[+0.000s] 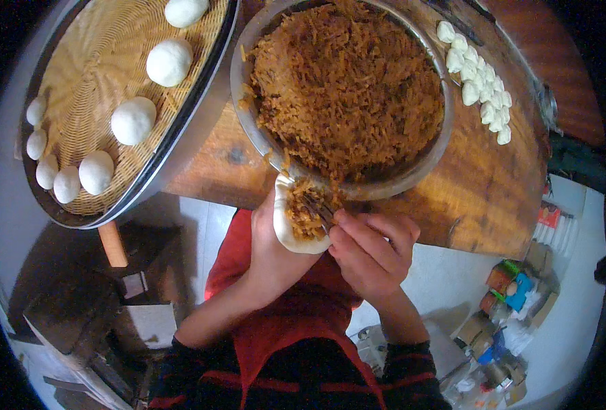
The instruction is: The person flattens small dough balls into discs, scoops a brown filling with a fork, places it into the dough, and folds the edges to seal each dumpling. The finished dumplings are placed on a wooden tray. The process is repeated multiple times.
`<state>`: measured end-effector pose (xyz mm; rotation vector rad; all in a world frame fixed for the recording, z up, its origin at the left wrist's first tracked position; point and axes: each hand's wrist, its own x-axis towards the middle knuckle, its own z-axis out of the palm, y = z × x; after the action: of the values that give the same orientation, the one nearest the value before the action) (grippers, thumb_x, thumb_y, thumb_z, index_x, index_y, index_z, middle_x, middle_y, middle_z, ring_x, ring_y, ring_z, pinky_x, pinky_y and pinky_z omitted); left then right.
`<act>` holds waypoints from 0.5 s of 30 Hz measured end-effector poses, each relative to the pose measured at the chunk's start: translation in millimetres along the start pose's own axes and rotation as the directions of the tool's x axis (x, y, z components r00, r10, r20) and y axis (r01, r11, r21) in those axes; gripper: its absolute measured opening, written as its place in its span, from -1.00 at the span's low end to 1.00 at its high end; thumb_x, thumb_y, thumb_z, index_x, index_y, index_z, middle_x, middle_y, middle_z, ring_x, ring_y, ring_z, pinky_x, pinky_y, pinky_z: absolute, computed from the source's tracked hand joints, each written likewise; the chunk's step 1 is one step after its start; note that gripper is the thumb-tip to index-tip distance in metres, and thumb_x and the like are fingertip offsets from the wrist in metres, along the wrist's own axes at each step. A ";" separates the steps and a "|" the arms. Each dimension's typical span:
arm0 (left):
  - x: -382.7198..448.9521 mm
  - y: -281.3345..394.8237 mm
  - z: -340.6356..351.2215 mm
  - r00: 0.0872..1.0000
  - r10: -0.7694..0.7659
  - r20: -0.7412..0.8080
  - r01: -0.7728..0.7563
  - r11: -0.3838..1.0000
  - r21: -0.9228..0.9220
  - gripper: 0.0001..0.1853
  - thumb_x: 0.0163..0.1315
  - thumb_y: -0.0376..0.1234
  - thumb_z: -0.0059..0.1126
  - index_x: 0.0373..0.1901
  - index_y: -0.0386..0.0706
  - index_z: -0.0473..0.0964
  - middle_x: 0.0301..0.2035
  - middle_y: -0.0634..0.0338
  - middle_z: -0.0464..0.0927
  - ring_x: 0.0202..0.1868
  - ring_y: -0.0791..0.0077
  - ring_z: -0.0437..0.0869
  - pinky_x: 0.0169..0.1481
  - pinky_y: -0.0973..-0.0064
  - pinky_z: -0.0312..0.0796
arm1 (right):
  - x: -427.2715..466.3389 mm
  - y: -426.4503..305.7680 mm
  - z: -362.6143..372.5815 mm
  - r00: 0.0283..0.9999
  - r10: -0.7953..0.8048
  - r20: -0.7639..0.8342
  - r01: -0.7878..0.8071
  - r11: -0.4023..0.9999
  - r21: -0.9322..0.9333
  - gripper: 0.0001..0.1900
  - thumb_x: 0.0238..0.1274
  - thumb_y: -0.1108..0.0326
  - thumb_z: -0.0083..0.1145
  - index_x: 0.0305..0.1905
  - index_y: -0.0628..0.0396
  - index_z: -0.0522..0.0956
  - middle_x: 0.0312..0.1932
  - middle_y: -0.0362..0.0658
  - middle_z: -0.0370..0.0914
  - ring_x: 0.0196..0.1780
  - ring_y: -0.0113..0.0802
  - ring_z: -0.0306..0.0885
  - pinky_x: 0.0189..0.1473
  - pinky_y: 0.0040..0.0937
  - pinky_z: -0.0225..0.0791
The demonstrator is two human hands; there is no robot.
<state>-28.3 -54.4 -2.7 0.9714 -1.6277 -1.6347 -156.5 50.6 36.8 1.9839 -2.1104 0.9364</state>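
Observation:
My left hand [282, 251] cups a round dough wrapper [286, 225] with shredded brown filling [303, 218] heaped on it. My right hand [374, 251] holds a metal fork [323, 211] with its tines in that filling. Both hands are in front of the wooden table's near edge, just below a large metal bowl [449, 102]. Piled in the bowl is more shredded brown filling [349, 92]. A few shreds cling to the bowl's rim.
At the left, a round woven tray [92, 77] in a dark-rimmed container bears several white dough buns [169, 62]. Several small dough pieces [470, 92] lie on the wooden table [482, 200] at the right. Boxes and bags [492, 323] are on the floor at the lower right.

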 end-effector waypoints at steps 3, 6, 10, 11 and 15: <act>-0.4 3.9 -3.9 1.000 0.005 0.017 -0.006 1.000 0.023 -0.48 -0.05 -0.46 0.57 -0.02 -0.29 0.52 -0.19 0.06 0.71 -0.15 0.25 0.78 -0.01 0.35 0.59 | -8.5 -2.6 -4.7 0.997 -0.024 0.072 0.026 0.999 -0.031 -0.72 0.11 0.21 0.42 -0.03 -0.20 0.77 0.12 -0.38 0.72 0.14 -0.40 0.51 0.20 -0.30 0.27; -0.2 5.8 -3.7 1.000 -0.012 -0.004 0.011 0.999 -0.032 -0.49 -0.03 -0.46 0.58 -0.03 -0.28 0.53 -0.18 0.09 0.71 -0.14 0.32 0.77 0.00 0.38 0.59 | -12.1 -1.5 -8.5 0.996 -0.070 0.050 0.072 0.997 -0.041 -0.71 0.08 0.24 0.45 -0.04 -0.17 0.78 0.09 -0.37 0.73 0.10 -0.37 0.54 0.15 -0.27 0.31; 0.5 2.3 5.5 0.997 -0.039 -0.067 0.031 0.992 -0.125 -0.49 -0.02 -0.46 0.61 -0.03 -0.28 0.53 -0.18 0.14 0.70 -0.14 0.40 0.76 0.01 0.42 0.58 | -6.4 11.8 -7.8 0.983 0.121 -0.140 -0.121 0.993 0.008 -0.65 0.00 0.33 0.49 -0.02 -0.11 0.78 0.05 -0.33 0.74 0.03 -0.31 0.58 0.10 -0.22 0.36; -0.3 1.2 8.1 0.997 -0.021 -0.078 0.012 0.993 -0.118 -0.50 -0.01 -0.46 0.60 -0.03 -0.28 0.53 -0.17 0.13 0.70 -0.13 0.40 0.76 0.01 0.42 0.58 | -4.4 14.3 -6.3 0.974 0.179 -0.141 -0.182 0.983 -0.012 -0.64 -0.02 0.36 0.50 -0.02 -0.10 0.78 0.03 -0.32 0.74 0.01 -0.29 0.59 0.09 -0.20 0.37; -1.4 -3.7 13.7 0.991 0.043 -0.126 -0.052 0.996 -0.072 -0.50 0.00 -0.47 0.59 -0.03 -0.30 0.53 -0.17 0.12 0.69 -0.12 0.39 0.75 0.03 0.42 0.58 | -1.4 7.0 0.3 0.970 0.228 -0.084 -0.228 0.974 0.005 -0.79 0.09 0.44 0.34 -0.13 0.11 0.76 -0.09 -0.13 0.74 -0.02 -0.12 0.59 0.09 -0.10 0.36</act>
<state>-38.9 -45.8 -6.8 0.9685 -1.4852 -1.5606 -162.7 51.4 33.3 1.6918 -2.3255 1.0276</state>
